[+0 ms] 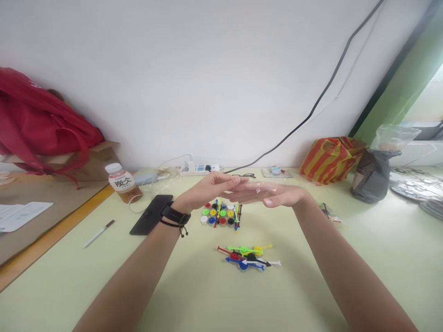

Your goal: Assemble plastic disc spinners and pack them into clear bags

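My left hand (209, 190), with a black watch (174, 215) and a cord bracelet on its wrist, is stretched out above the table. My right hand (282, 195) meets it from the other side, fingers long and flat, so the fingertips overlap. Small clear shiny spots lie on the right hand; what they are I cannot make out. Below the hands is a group of coloured round pieces with clear bases (223, 213), with arrows among them. Closer to me lies a loose cluster of coloured arrow spinners (247, 258) in red, green, yellow, blue, black and white.
A phone (148, 216), a white pen (98, 234) and a drink bottle (122, 183) are on the left. A red bag (44, 120) sits on a cardboard box. A power strip (199, 169) lies by the wall. On the right stand a striped bag (328, 159) and a grey bag (372, 177).
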Demonstrator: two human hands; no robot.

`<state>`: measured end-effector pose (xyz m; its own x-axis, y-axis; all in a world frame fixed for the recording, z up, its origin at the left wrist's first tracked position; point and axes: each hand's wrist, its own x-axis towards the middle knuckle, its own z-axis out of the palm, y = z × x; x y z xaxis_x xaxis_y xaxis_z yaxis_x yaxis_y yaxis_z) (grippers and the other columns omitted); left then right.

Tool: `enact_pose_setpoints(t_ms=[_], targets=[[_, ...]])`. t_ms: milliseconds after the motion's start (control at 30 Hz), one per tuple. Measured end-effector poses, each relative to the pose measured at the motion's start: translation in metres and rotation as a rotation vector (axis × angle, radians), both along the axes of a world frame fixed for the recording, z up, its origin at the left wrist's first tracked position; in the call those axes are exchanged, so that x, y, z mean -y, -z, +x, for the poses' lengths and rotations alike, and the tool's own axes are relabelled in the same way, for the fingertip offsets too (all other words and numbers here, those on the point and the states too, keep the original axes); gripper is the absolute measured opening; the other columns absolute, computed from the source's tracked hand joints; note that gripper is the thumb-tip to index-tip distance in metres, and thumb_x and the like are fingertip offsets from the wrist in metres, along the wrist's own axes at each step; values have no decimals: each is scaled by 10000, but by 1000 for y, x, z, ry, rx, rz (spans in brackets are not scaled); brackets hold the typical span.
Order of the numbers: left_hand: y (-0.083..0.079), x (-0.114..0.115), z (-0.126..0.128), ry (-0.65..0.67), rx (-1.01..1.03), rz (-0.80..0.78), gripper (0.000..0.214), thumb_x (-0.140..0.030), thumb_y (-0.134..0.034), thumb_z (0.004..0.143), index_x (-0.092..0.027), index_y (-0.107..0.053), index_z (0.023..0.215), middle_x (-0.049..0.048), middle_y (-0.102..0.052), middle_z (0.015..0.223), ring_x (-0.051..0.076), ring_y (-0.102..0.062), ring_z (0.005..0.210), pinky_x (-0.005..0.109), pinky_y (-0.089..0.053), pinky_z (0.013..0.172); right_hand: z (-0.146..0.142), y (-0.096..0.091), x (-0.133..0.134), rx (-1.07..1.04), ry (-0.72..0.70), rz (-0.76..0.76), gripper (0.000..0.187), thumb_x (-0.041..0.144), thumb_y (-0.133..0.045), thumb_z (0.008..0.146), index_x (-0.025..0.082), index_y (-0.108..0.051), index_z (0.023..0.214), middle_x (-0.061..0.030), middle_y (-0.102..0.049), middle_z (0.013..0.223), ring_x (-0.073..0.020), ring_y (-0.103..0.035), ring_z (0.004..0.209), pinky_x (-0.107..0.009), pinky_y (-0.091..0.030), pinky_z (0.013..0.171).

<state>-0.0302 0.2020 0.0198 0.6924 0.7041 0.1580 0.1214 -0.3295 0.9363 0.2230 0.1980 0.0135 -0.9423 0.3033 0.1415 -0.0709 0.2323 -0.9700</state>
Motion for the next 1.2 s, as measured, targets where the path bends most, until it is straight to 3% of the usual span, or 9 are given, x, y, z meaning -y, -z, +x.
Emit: enact_pose_setpoints(t_ms=[133, 267, 400, 533, 700, 833, 1033, 1100, 1200], targets=[[-1, 0, -2, 16, -7, -41, 484, -581, -614, 964, -271, -719, 1321, 104, -650, 1428, 349, -561, 1373, 490, -461, 1125, -4, 2, 1, 10, -23, -20, 865, 619, -698, 890, 315, -326, 1610, -102, -354, 1668, -312, -317, 1541, -523, -258, 1251], [-3, 1, -2, 66, 41, -141, 534, -610, -499, 1011, -306, -616, 1433, 99, -618, 1470, 354, -545, 1385, 527, -443, 1120, -4, -4, 2, 44, 4, -8, 993, 709, -707, 826, 318, -273, 1629, -99, -285, 1697, -324, -286, 1551, -512, -275, 1241], [-4, 1, -3, 156, 112, -286, 624, -658, -331, 1039, -278, -575, 1469, 111, -585, 1503, 359, -520, 1405, 542, -397, 1143, -3, -9, 3, 74, 23, 20, 1004, 763, -690, 794, 338, -303, 1617, -73, -231, 1717, -334, -253, 1561, -514, -278, 1236], [-1, -2, -10, 226, 88, -358, 646, -676, -290, 1034, -293, -570, 1473, 77, -536, 1553, 362, -442, 1461, 526, -375, 1156, -3, -10, 3, 80, 12, 30, 999, 775, -686, 789, 323, -333, 1608, -80, -230, 1716, -341, -293, 1546, -503, -286, 1236], [11, -10, -20, 314, -6, -466, 714, -736, -264, 1003, -305, -528, 1508, 84, -593, 1498, 378, -508, 1395, 508, -472, 1066, -6, -13, 4, 69, -36, 70, 881, 713, -687, 839, 343, -391, 1582, -16, -158, 1736, -310, -222, 1573, -455, -277, 1254], [15, -13, -22, 360, -53, -494, 692, -705, -299, 1011, -274, -545, 1493, 116, -637, 1442, 366, -599, 1291, 475, -512, 1012, -8, -13, 5, 30, -89, 71, 780, 597, -667, 925, 348, -362, 1598, -21, -206, 1725, -298, -275, 1558, -468, -272, 1259], [13, -13, -25, 297, -81, -469, 670, -669, -350, 1011, -244, -537, 1494, 145, -695, 1343, 348, -657, 1196, 442, -529, 952, -5, -18, 5, 48, -45, 103, 715, 490, -704, 939, 337, -415, 1575, -32, -290, 1699, -277, -291, 1554, -457, -257, 1268], [13, -14, -27, 277, -83, -454, 686, -682, -359, 1000, -243, -545, 1493, 152, -702, 1332, 353, -660, 1187, 444, -529, 939, -2, -20, 5, 56, 0, 124, 661, 467, -692, 956, 356, -443, 1558, -22, -333, 1682, -270, -322, 1542, -456, -277, 1263], [11, -16, -29, 255, -85, -427, 673, -696, -377, 987, -297, -536, 1505, 137, -652, 1417, 348, -669, 1172, 445, -528, 925, 4, -19, 7, 115, 229, 138, 509, 482, -595, 1015, 352, -531, 1503, -19, -438, 1627, -268, -397, 1503, -478, -308, 1252]])
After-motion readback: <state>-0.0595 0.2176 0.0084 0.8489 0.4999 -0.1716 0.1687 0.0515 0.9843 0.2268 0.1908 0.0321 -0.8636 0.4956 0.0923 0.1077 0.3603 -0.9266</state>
